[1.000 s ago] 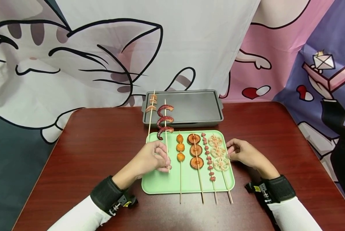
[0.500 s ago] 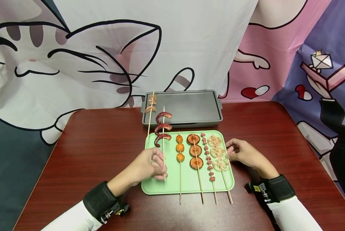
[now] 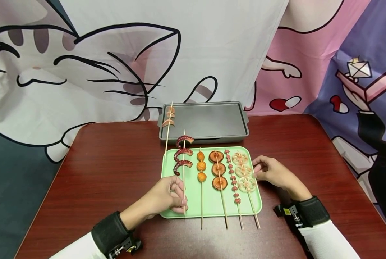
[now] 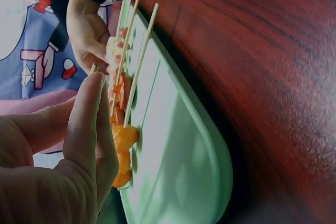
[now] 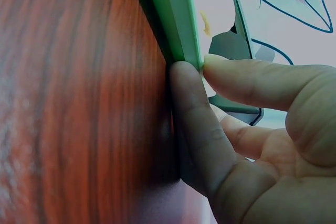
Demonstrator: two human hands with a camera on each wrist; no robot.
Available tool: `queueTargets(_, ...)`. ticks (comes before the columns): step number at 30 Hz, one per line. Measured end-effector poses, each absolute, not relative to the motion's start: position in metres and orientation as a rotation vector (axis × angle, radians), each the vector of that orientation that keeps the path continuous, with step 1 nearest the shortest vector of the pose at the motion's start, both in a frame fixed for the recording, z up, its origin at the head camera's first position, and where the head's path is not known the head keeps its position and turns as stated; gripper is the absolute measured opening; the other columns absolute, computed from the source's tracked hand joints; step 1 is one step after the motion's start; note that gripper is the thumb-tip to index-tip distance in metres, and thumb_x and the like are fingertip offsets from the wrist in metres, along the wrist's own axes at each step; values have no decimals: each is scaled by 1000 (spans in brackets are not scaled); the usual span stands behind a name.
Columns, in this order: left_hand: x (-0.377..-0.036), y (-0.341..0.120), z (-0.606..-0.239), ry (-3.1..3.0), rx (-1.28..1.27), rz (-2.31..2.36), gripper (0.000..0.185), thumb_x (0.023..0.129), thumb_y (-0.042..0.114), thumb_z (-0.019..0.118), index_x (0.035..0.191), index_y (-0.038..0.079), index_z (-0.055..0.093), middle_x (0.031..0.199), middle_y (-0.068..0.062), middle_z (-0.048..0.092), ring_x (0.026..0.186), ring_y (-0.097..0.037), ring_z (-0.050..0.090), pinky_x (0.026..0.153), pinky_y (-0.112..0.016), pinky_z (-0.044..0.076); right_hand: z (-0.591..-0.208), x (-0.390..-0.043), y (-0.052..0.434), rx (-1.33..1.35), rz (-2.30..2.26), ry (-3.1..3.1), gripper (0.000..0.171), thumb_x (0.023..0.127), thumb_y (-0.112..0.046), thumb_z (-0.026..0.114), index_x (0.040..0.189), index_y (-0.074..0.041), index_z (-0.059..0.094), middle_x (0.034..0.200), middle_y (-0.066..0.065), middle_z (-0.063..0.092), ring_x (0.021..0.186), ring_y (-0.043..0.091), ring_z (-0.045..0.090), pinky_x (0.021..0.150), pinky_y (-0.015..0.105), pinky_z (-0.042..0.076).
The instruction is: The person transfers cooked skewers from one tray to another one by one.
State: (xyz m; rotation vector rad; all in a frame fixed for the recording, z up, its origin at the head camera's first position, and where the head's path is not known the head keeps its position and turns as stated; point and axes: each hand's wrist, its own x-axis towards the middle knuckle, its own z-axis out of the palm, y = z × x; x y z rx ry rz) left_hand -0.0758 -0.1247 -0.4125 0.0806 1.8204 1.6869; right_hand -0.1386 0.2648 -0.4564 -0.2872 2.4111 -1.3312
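Left hand point(image 3: 167, 196) pinches octopus skewer point(image 3: 183, 162) (right hand point(image 3: 272, 172) pinches tray point(image 3: 209, 210)).

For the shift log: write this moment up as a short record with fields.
left hand: left hand pinches the stick of the octopus skewer
right hand: right hand pinches the right rim of the green tray
on green tray: ball skewer, mushroom skewer, lotus root skewer
behind: grey pan holding one sausage skewer
surface: red-brown table
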Motion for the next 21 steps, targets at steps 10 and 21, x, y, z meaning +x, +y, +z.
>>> queueTargets(10, -65, -124, -421, 1770, 49, 1702, 30, 85, -23, 59, 110, -13, 45, 86, -17, 62, 74, -25, 73, 72, -42, 67, -455, -138, 264, -279, -1321, 2417, 37, 88, 2, 73, 121, 12, 59, 94, 15, 66, 80, 16, 61, 65, 22, 53)
queueTargets(21, -59, -124, -429, 1745, 24, 1707, 29, 85, -21, 62, 107, -10, 46, 84, -14, 61, 73, -25, 74, 71, -41, 67, -455, -138, 263, -272, -1333, 2400, 37, 90, 2, 72, 122, 12, 58, 94, 15, 66, 80, 15, 61, 66, 22, 53)
